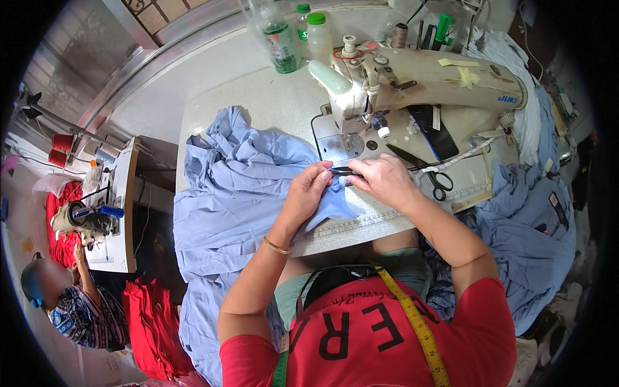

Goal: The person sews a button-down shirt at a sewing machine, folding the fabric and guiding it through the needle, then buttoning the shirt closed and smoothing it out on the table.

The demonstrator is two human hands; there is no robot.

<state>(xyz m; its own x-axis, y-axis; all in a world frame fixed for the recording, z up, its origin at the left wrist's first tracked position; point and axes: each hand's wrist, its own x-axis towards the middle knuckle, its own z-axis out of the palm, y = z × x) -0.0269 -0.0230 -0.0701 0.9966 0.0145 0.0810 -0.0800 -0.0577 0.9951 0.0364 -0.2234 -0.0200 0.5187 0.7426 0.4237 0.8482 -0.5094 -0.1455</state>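
My left hand is closed, pinching the edge of a light blue garment near the front of the sewing table. In my right hand is a small black tool that looks like thread snips; its tip meets the cloth at my left fingertips. My fingers cover part of the tool. Just beyond both hands stands a sewing machine, its needle area above a metal plate. The garment spreads left over the table and hangs off its front edge.
Black-handled scissors and a dark phone lie right of the needle, near small white buttons. Bottles stand at the back. More blue cloth is heaped at right. A co-worker sits at another machine on the left.
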